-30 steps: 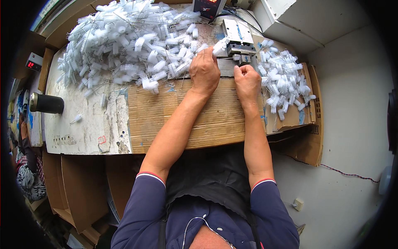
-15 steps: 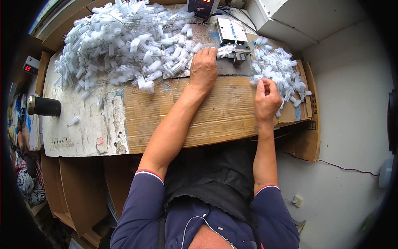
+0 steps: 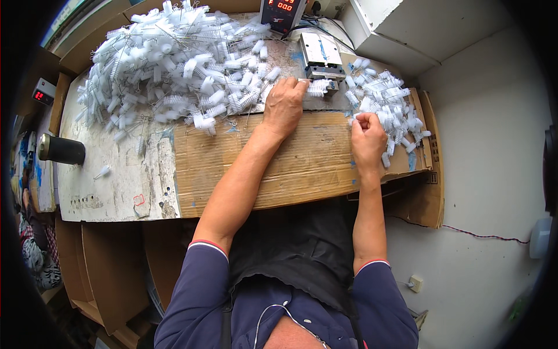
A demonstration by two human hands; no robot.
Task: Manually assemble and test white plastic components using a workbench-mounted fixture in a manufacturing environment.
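Note:
My left hand (image 3: 285, 103) is closed, fingertips pinched on a small white bristle brush (image 3: 318, 88). That brush points right, its bristles in front of the lower part of a metal clamp-like fixture (image 3: 321, 53). My right hand (image 3: 368, 142) is also closed, thumb and fingers pinched at the near left edge of a smaller pile of white brushes (image 3: 386, 102). Whatever sits between those fingertips is too small to make out. A large heap of similar brushes (image 3: 168, 70), with white bristles and thin wire stems, covers the back left of the table.
Flat cardboard (image 3: 232, 168) covers the table's near middle. A black cylindrical container (image 3: 62, 149) and one loose brush (image 3: 103, 172) are at left. Behind stands a box with a red display (image 3: 282, 14) and cables. A cardboard wall (image 3: 431, 157) edges the right side.
My left hand and its brush have come slightly nearer, the brush now lower against the fixture's front. My right hand has shifted a little left, still pinched. The whole view has tilted slightly.

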